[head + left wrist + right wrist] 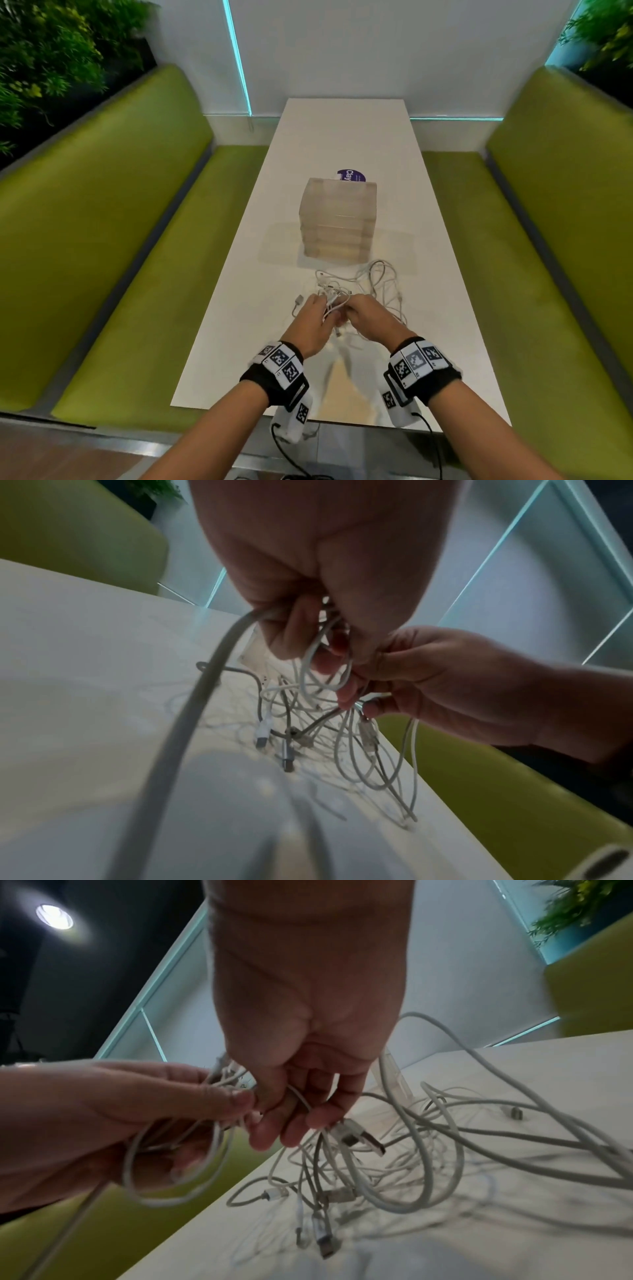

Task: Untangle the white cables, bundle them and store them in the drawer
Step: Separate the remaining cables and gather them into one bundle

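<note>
Both hands, left hand & right hand, pinch white cables over worktop; light, floppy, snag-prone — prob. best gripped near plugs.

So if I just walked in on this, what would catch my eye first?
Probably the tangle of white cables lying on the near part of the long white table, with the left hand and right hand both gripping strands and lifting part of it. Just behind stands a translucent drawer unit, and bright green benches flank the table.
</note>
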